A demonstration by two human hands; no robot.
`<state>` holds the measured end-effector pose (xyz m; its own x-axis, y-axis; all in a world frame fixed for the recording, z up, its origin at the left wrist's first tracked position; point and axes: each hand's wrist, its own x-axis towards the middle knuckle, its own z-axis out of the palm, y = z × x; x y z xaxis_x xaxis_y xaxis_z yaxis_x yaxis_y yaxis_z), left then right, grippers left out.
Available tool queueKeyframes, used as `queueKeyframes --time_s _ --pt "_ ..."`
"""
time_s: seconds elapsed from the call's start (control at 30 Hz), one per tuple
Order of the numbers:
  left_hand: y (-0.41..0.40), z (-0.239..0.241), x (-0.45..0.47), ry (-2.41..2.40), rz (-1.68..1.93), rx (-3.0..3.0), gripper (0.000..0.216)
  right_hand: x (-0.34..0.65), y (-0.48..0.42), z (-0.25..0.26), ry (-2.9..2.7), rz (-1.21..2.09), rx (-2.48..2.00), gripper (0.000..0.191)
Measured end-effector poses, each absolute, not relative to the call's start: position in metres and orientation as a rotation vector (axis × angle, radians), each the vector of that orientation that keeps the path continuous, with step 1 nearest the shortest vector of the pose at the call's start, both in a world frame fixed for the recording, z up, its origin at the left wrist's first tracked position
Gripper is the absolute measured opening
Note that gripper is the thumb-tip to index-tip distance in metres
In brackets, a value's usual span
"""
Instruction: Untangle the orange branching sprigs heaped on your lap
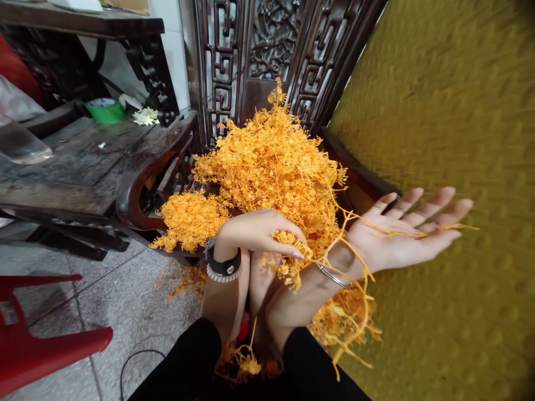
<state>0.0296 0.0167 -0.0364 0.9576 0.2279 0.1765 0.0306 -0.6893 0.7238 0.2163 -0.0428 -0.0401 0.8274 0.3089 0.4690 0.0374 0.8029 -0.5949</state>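
Orange sprig (332, 245) in the left hand (265, 231), fingers curled, thumb and fingertips closed over its tufts; branches trail across the right wrist. Right hand (395, 245) palm up, fingers extended, loosely apart, a strand lying along it ungripped. Sprig looks light, springy, fragile-tipped; thicker stem the better hold. Branches may snag the bangle (334, 275). Orange heap (276, 167) ahead, carved panel (271, 44) behind.

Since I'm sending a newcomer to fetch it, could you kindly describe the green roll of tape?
At the picture's left stands a wide dark wooden seat. Near its back, left of a pale cluster, lies the green roll of tape. No neighbour shares its bright green.
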Motion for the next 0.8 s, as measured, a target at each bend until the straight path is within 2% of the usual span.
queueKeyframes --time_s 0.13,0.3,0.37,0.43,0.53,0.57,0.67,0.7,0.8 --pt "0.017 -0.039 0.035 0.141 0.660 2.172 0.023 0.215 -0.039 -0.031 -0.409 0.157 -0.598 0.029" --pt "0.013 -0.039 0.036 0.410 1.172 1.865 0.017 0.218 -0.031 -0.025 -0.460 0.506 -0.428 0.033" --pt "0.012 -0.041 0.037 0.517 1.323 1.658 0.020 0.218 -0.025 -0.028 -0.428 0.533 -0.496 0.035" --pt "0.012 -0.043 0.041 0.588 1.433 1.460 0.024 0.213 -0.020 -0.030 -0.502 0.391 -0.660 0.030" --pt "0.014 -0.048 0.048 0.713 1.549 1.296 0.032 0.196 -0.022 -0.025 -0.821 0.056 -0.940 0.045" --pt "0.015 -0.050 0.051 0.773 1.585 1.265 0.035 0.189 -0.025 -0.022 -0.928 0.008 -1.003 0.044" --pt "0.016 -0.056 0.058 0.954 1.714 1.170 0.044 0.171 -0.038 -0.012 -1.125 0.143 -0.948 0.012" --pt "0.017 -0.056 0.059 0.993 1.761 1.155 0.045 0.167 -0.041 -0.010 -1.159 0.219 -0.872 0.009" --pt "0.015 -0.053 0.057 0.982 1.857 1.265 0.036 0.159 -0.043 -0.009 -1.307 0.407 -0.791 0.023"
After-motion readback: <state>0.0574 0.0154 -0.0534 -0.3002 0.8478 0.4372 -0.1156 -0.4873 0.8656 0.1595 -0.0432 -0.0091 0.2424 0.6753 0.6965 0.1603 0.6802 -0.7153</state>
